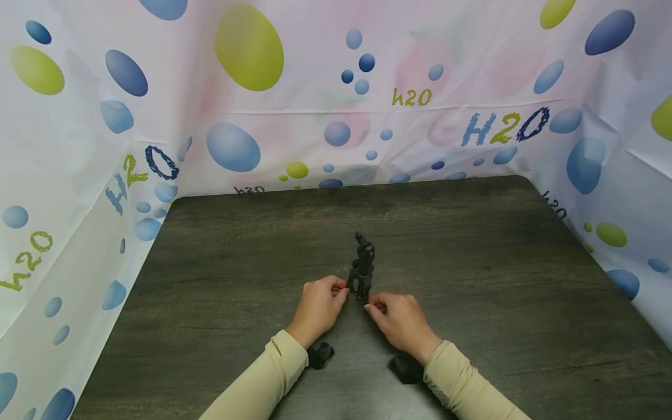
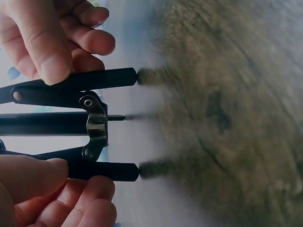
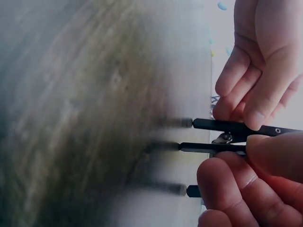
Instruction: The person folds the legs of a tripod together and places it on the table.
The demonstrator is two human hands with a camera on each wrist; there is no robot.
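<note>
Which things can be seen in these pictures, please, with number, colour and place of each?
Slender upright tripod with hinged legs: 1, black, between the two hands
Broad wood-grain table: 1, dark brown-grey, beneath the hands
Creased sheeting printed with ovals and "H2O": count unclear, white with blue and green, around the table
Compact wrist-worn pieces: 2, black, one at each wrist
Long sleeves: 2, beige, on the forearms
Left hand: 1, bare, pinching the tripod
Right hand: 1, bare, pinching the tripod
</note>
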